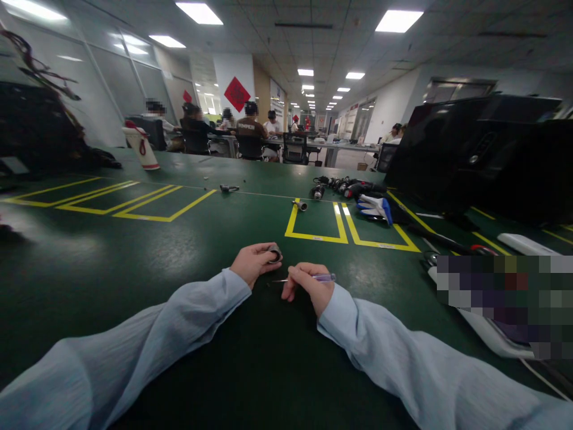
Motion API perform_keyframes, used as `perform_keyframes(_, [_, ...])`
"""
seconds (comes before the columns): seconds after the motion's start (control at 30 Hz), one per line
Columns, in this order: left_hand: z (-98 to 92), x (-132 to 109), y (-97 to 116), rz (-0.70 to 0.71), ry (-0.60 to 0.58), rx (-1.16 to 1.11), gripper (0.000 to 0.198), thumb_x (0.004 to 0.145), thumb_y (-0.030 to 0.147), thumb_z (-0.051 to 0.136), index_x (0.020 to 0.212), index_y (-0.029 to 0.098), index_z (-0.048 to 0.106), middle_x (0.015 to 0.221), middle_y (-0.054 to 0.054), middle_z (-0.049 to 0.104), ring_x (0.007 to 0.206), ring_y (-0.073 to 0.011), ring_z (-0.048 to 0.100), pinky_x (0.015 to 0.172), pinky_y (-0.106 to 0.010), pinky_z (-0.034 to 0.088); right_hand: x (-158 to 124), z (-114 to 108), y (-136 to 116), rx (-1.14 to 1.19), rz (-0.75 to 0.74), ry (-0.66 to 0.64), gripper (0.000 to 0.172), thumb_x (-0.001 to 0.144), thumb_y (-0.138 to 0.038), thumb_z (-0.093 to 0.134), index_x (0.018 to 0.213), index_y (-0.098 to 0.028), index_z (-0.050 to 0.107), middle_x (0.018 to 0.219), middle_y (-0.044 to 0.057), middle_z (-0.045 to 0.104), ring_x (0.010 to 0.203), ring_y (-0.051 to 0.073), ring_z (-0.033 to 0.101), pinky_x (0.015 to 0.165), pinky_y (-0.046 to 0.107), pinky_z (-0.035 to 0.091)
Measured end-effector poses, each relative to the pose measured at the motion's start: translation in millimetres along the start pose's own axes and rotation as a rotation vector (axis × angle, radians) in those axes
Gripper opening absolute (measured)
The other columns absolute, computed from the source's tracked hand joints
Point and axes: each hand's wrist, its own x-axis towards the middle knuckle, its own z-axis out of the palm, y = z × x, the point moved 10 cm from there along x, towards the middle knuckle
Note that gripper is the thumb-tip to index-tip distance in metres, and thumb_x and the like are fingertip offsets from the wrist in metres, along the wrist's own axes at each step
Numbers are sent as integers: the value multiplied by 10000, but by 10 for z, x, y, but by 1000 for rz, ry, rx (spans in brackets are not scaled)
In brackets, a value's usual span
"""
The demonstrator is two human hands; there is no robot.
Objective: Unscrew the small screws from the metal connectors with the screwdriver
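My left hand (254, 263) is closed on a small dark metal ring-shaped part (274, 253), its round opening turned to the right. Just right of it, my right hand (311, 283) grips a screwdriver with a clear purplish handle (326, 278). The thin shaft points left, its tip a little below the ring part and apart from it. A tiny dark bit (268, 285) lies on the green table (215, 370) near the tip. Beyond both hands, a metal cylindrical part (301, 205) rests at a yellow-taped square.
Blue-and-white gloves (375, 208) and black cabled parts (333, 184) lie at the back right. A small dark part (229, 188) sits farther left, behind it a white cup (142, 147). A large black case (474, 149) stands right. People sit at far desks.
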Motion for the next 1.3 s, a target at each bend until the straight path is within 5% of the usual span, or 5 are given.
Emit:
perform_keyframes(0.17, [-18,22,-24,-24,0,-28,220,639,-46,528,807,77,601,680,-57,644,639,-133,634,588,-212,534,61,18,216,259,144,52,321,681,-404,532,480,-154,510,424,13,572,356,100,503,379,221,404])
perform_keyframes(0.77, [9,-66,4,57,17,-22,217,609,-9,600,797,100,609,709,-31,637,664,-123,607,626,-236,535,42,195,211,96,199,-63,338,679,-433,530,488,-155,505,420,-9,553,362,77,480,401,209,410])
perform_keyframes(1.1, [18,-59,-4,18,-5,-45,303,551,-65,556,815,78,604,708,-39,637,637,-136,613,646,-259,532,119,180,213,-109,341,-33,309,680,-142,435,372,-169,443,250,-43,424,223,67,362,277,173,282])
perform_keyframes(1.3, [7,-24,-3,-38,-47,-99,322,569,-87,476,825,66,597,721,-67,640,679,-152,632,622,-228,540,119,214,170,-143,300,-24,317,695,-145,438,380,-170,438,274,-45,423,254,61,371,296,166,294])
